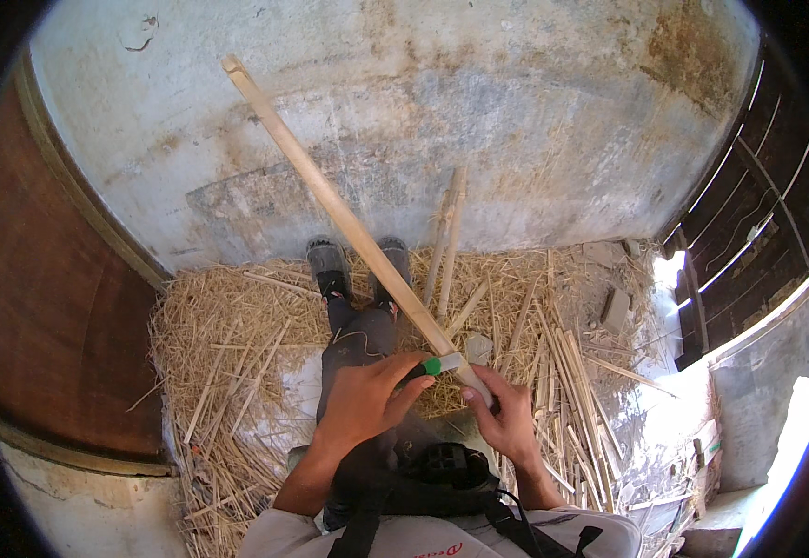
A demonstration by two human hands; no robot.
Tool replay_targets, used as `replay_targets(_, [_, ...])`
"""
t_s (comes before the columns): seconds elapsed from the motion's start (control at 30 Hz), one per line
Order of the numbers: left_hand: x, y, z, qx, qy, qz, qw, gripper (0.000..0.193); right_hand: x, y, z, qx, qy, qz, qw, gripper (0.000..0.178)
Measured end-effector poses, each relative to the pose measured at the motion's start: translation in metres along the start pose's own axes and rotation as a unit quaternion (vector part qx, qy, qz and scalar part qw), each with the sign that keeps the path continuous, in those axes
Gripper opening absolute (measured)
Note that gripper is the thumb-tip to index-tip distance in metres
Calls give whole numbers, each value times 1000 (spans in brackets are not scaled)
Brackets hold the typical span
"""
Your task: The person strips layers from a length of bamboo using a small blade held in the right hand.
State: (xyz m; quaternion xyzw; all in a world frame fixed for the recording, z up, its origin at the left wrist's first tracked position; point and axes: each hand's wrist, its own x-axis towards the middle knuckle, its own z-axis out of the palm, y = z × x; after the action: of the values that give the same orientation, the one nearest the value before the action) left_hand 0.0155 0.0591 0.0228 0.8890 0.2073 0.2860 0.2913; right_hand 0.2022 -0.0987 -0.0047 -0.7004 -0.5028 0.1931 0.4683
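Note:
My left hand is closed round the black-and-green handle of a knife. Its short, pale blade lies across a long split bamboo strip, close to the strip's near end. That near end is gripped by my right hand, thumb on top. From there the strip slants up and away to the left, past my shoes, its far end in front of the wall. Part of the handle is hidden inside my left fingers.
Straw and bamboo shavings cover the floor around my legs. Several thin bamboo strips lie in a heap to my right. Two bamboo pieces lean on the stained wall. A brown panel stands at left, a brick at right.

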Motion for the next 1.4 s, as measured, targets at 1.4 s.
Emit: replay_targets(1.4, [4,-3,-1,71,119,51,989,32,-11,-10,0,11,2,13,1000,35])
